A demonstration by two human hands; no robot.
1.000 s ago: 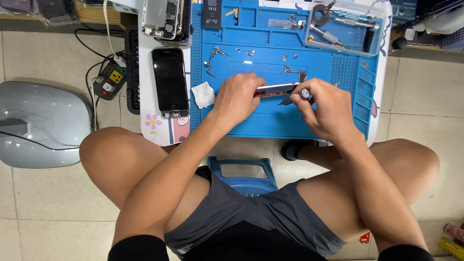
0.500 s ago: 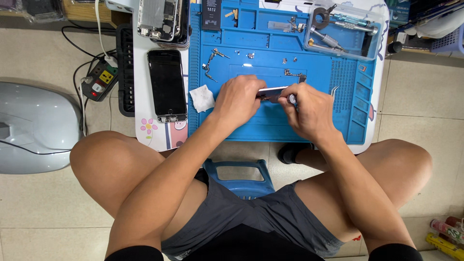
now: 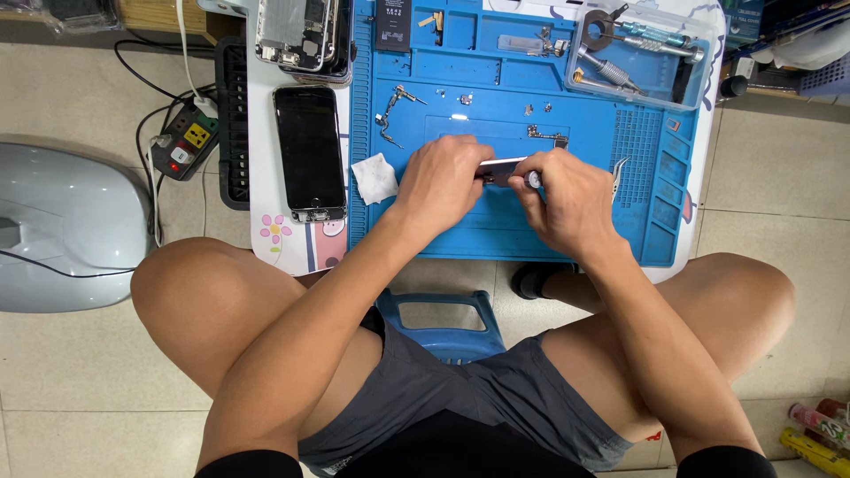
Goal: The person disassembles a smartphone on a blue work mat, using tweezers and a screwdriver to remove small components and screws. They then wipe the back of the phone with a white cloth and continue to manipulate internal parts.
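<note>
Blue silicone repair mat (image 3: 460,232) covers most of the small white surface (image 3: 266,177), and both hands meet near its middle over a slim metal phone part (image 3: 498,167). The left hand (image 3: 443,181) has its fingers curled and pressed together on the near end of that part, pinning it to the mat. The right hand (image 3: 562,199) pinches a small screwdriver (image 3: 529,179), its tip against the part's other end; the exact contact point is hidden by the fingers. To do this well, I judge the tool should stay square to the fastener with light, steady pressure, while the left hand keeps the part from sliding. Loose screws and small brackets (image 3: 390,111) lie beyond the left hand, so the wrists should stay low and not sweep them. Just left of the left hand lies a white wipe (image 3: 375,179), then a dark phone screen (image 3: 310,150) face up, with an opened phone housing (image 3: 297,35) farther off. Beyond the right hand sits a clear tool tray (image 3: 642,53). Below, a tiled floor (image 3: 779,159) holds a power strip (image 3: 184,142), a grey dome-shaped case (image 3: 62,226) and a blue stool (image 3: 443,319).
</note>
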